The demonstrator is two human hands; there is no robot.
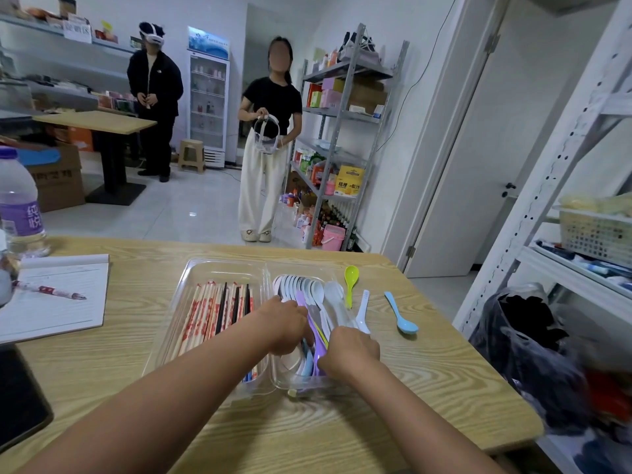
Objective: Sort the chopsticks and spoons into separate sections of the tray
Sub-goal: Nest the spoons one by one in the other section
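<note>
Head view: clear two-section tray (191, 270) sits on the wooden surface (342, 422). Left section holds the chopsticks (212, 311), paper-wrapped and black ones lying near-to-far. Right section holds the spoons (304, 289), white ones in a row at the far end, purple and blue ones nearer. Left hand (285, 325) reaches into the right section, fingers curled down among the spoons; what they grip cannot be told. Right hand (352, 352) at the same section's near right, fingers curled, seemingly pinching the purple spoon (313, 323). Outside the tray on the right lie a green spoon (350, 283), a white spoon (363, 313) and a blue spoon (402, 314). Notepad (58, 295) with pen (51, 290) and a water bottle (18, 203) at far left.
</note>
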